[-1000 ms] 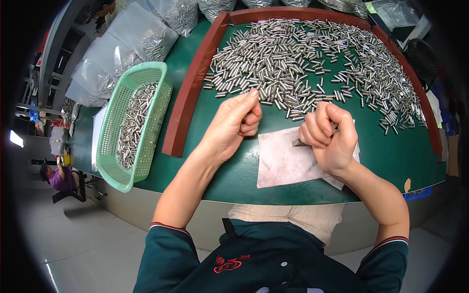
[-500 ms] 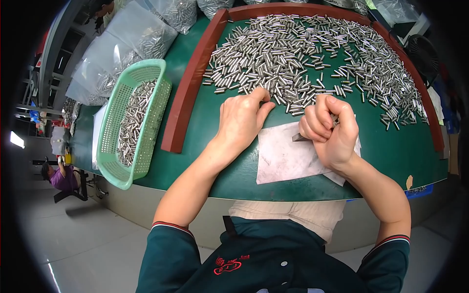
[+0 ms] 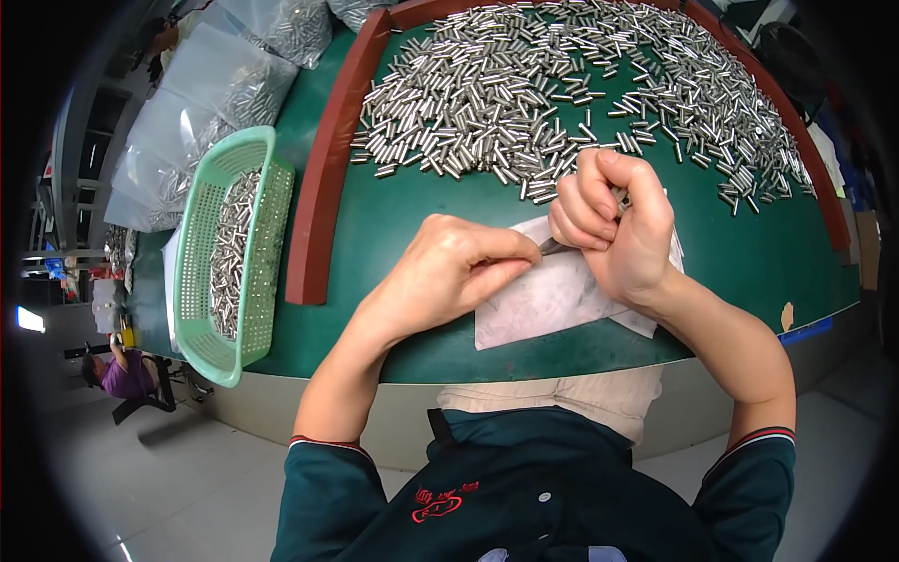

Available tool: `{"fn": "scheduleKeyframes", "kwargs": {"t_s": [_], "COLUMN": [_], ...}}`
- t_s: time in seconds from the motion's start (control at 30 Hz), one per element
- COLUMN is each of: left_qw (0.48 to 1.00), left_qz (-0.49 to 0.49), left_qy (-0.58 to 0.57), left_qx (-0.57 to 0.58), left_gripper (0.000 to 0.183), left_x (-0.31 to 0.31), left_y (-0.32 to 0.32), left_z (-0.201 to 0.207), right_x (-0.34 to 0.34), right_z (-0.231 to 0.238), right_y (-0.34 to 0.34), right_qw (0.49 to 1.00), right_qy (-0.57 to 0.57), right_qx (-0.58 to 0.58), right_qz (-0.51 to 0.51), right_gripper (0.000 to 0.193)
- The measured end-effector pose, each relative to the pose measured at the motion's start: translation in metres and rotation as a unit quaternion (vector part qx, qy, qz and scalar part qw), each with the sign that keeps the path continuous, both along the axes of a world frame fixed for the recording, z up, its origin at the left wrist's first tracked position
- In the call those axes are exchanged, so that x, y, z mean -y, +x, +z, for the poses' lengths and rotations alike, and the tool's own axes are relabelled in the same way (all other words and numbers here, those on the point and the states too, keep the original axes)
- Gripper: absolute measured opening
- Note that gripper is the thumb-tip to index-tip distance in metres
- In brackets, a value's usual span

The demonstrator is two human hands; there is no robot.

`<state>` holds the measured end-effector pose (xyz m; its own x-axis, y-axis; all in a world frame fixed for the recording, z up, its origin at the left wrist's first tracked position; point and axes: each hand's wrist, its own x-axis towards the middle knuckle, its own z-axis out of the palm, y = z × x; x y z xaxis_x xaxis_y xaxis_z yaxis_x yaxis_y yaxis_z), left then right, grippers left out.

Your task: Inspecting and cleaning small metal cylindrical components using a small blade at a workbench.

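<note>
My left hand [image 3: 457,272] is closed in a pinch, thumb against forefinger, low over a smudged white sheet [image 3: 524,314]. Whatever lies between those fingertips is too small or hidden to name. My right hand [image 3: 618,229] is curled in a fist around a dark, tapered tool [image 3: 551,246]; only its narrow end shows, beside the left fingertips. Most of the tool is covered by the fingers. Beyond both hands, a wide heap of short shiny metal pins [image 3: 468,112] lies loose on the green tabletop [image 3: 412,201].
A reddish-brown raised border [image 3: 323,206] encloses the pins. Left of it stands a pale green perforated basket [image 3: 260,309] holding more pins. Clear plastic bags [image 3: 225,80] of metal parts line the back left. A person in purple [image 3: 126,375] sits far left.
My left hand has drawn back from the edge of the pin heap toward the tool end at my right hand, fingers pinched. My right hand stays closed; the view has shifted slightly.
</note>
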<state>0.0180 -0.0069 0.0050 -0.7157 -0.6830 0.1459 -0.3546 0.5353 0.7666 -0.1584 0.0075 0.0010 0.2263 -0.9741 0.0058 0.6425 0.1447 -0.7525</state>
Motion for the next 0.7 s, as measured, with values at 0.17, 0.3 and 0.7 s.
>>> {"fn": "scheduleKeyframes", "kwargs": {"t_s": [0.17, 0.3, 0.7], "left_qw": [0.990, 0.989, 0.988], "left_qz": [0.085, 0.088, 0.093], "left_qy": [0.063, 0.021, 0.033], "left_qx": [0.094, 0.119, 0.117], "left_gripper": [0.016, 0.015, 0.008], "left_x": [0.000, -0.005, -0.008], "left_y": [0.002, -0.005, -0.009], "left_z": [0.010, 0.007, 0.003], "right_x": [0.000, 0.000, -0.005], "right_z": [-0.002, -0.004, -0.002], "right_y": [-0.001, -0.002, -0.002], "right_qw": [1.000, 1.000, 0.999], "right_qy": [0.001, -0.004, -0.014], "right_qx": [0.008, 0.014, 0.034], "right_qz": [-0.007, -0.008, -0.008], "right_gripper": [0.036, 0.036, 0.036]}}
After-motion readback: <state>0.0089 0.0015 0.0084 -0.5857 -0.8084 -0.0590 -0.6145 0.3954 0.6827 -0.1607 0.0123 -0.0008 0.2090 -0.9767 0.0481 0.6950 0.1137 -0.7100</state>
